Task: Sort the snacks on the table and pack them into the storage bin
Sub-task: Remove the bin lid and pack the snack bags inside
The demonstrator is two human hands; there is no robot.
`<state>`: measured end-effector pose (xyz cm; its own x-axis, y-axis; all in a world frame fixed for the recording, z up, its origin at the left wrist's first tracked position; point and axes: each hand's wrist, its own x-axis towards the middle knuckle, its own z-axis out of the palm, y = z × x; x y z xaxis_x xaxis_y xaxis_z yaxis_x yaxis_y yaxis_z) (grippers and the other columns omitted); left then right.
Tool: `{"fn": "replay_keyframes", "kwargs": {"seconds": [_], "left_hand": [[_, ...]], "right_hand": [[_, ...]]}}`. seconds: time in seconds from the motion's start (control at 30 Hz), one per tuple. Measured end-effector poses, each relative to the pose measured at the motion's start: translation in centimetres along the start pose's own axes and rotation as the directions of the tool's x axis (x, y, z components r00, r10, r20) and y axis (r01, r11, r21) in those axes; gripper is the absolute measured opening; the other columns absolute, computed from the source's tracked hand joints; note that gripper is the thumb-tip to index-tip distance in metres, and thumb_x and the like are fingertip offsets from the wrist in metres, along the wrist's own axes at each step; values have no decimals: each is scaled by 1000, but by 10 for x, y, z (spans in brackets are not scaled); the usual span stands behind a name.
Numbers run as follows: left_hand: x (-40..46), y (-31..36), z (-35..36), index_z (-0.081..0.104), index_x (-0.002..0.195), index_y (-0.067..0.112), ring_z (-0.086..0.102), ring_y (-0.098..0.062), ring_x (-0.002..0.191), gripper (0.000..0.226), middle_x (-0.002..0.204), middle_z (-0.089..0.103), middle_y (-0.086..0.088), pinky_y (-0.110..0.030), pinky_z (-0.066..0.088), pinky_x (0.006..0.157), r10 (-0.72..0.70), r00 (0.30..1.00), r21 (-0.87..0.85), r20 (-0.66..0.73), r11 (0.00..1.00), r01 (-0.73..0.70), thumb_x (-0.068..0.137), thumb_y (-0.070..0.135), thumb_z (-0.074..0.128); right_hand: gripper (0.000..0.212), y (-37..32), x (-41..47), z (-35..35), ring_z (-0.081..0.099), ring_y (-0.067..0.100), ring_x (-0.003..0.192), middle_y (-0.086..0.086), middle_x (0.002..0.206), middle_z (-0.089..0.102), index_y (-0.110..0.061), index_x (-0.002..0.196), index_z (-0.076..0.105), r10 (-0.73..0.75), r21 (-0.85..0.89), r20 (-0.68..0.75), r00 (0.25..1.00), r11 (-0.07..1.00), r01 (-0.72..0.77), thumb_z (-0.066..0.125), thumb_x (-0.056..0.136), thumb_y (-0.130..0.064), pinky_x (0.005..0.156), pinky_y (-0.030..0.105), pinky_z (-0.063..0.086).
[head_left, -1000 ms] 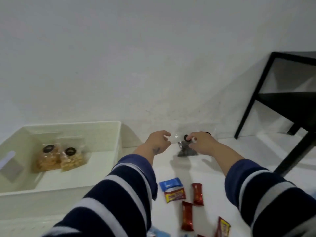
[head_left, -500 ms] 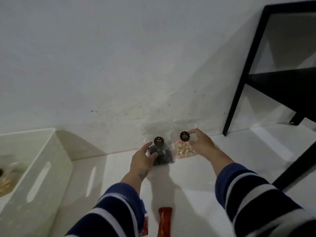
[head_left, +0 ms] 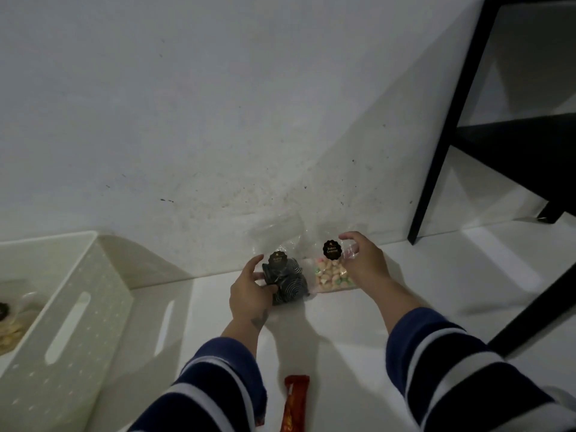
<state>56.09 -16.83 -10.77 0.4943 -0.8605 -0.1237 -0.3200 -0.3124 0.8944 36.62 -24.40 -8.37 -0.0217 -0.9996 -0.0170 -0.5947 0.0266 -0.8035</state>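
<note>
Two clear snack bags stand against the wall at the back of the white table (head_left: 343, 332). The left bag of dark spiral cookies (head_left: 288, 282) is gripped from its left side by my left hand (head_left: 249, 294). The right bag of pastel candies (head_left: 332, 272) has a black round label, and my right hand (head_left: 363, 263) touches its right side with fingers spread around it. A red snack packet (head_left: 294, 403) lies near the front edge between my sleeves. The white storage bin (head_left: 78, 307) stands at the left with a bag of pale snacks (head_left: 7, 332) inside.
A black metal shelf frame (head_left: 442, 145) stands at the right against the wall, and its slanted leg (head_left: 536, 310) crosses the table's right side. The white wall rises straight behind the bags.
The view has swung right and closer, so the bin has slid to the left edge. My left hand has closed round the dark cookie bag, and my right hand has loosened on the candy bag.
</note>
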Motion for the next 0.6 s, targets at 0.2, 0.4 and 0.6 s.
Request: {"fn": "replay_keyframes", "kwargs": {"seconds": [0.2,0.4,0.6], "left_hand": [[-13,28,-43,52,131,34,63,-26,97,71,105,62,-3,-50,55,85,30,1000,-199,-7,980,-30,76,-11,63],[-31,63,-127,51,133,30,60,-25,95,71,112,59,-10,-49,55,85,115,991,-272,-72,953,-131,78,-14,61],[-41,73,-235,48,136,31,58,-12,82,68,109,60,-4,-27,53,73,170,969,-221,-180,953,-209,81,-5,64]], "right_hand": [[40,-52,-23,-25,53,17,88,-9,83,46,-28,120,57,-90,1,-30,995,996,91,50,91,-2,78,33,50],[43,-134,-59,-36,53,18,88,-2,96,50,-30,123,58,-162,50,-33,986,985,163,54,88,-4,83,37,54],[45,-227,-109,-12,54,18,92,-12,83,48,-29,127,55,-279,1,-7,960,960,279,63,86,-15,86,42,54]]}}
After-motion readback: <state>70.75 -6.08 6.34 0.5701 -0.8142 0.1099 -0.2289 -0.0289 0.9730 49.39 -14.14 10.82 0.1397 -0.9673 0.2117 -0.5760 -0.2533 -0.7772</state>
